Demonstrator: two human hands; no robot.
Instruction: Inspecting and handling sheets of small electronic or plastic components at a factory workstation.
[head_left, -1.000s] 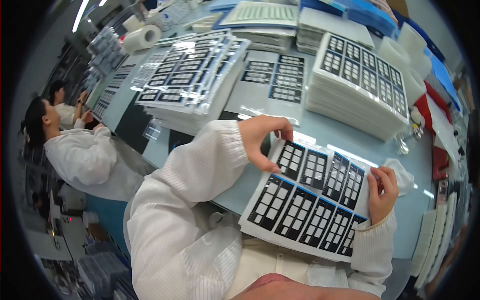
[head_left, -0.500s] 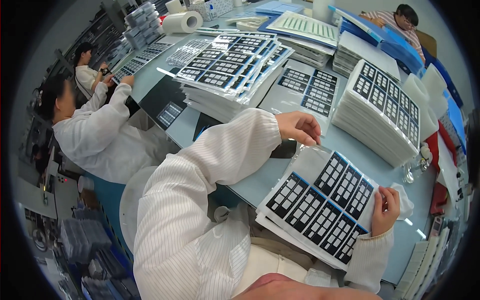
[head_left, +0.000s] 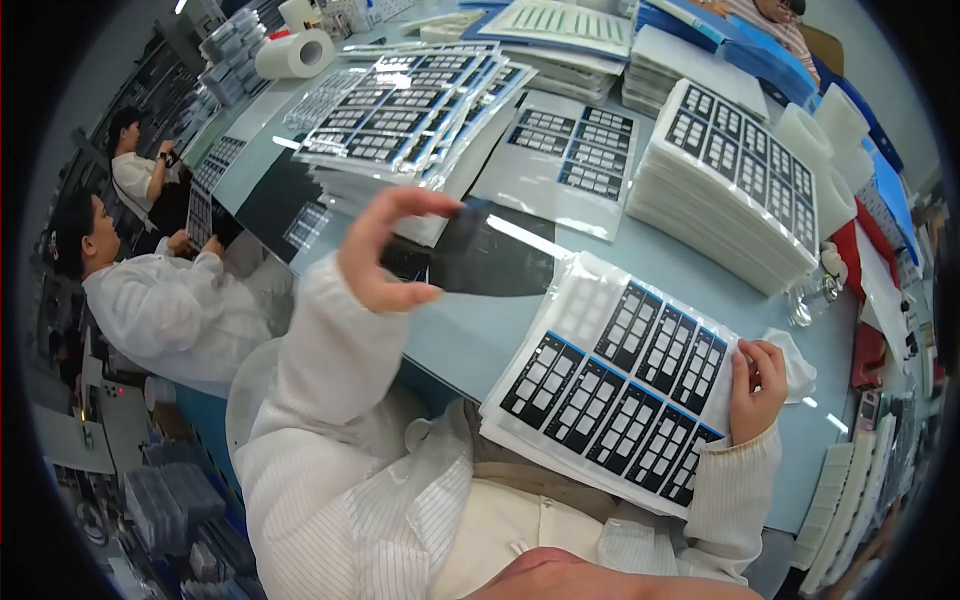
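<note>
My left hand (head_left: 392, 250) is raised left of the sheets, thumb and index finger spread around the opposite edges of a small dark panel (head_left: 462, 250). The panel is smeared by motion, so its details are lost. Against my lap and the table edge rests a stack of white sheets; the top sheet (head_left: 620, 395) carries several black panels with pale rectangular windows and blue strips. Its upper left spot shows only white backing. My right hand (head_left: 757, 390) grips the right edge of this stack, fingers curled over it and partly hidden.
Tall piles of similar sheets stand at the back left (head_left: 400, 110) and right (head_left: 725, 190), with a single sheet (head_left: 565, 150) between them. A black sheet (head_left: 510, 265) lies on the table. White rolls (head_left: 295, 55) and blue folders (head_left: 740, 40) sit farther back. Co-workers sit left and far right.
My left hand has moved left and away from the top sheet's upper corner, with the dark panel between its fingers. My right hand keeps its hold, while the whole view has shifted slightly.
</note>
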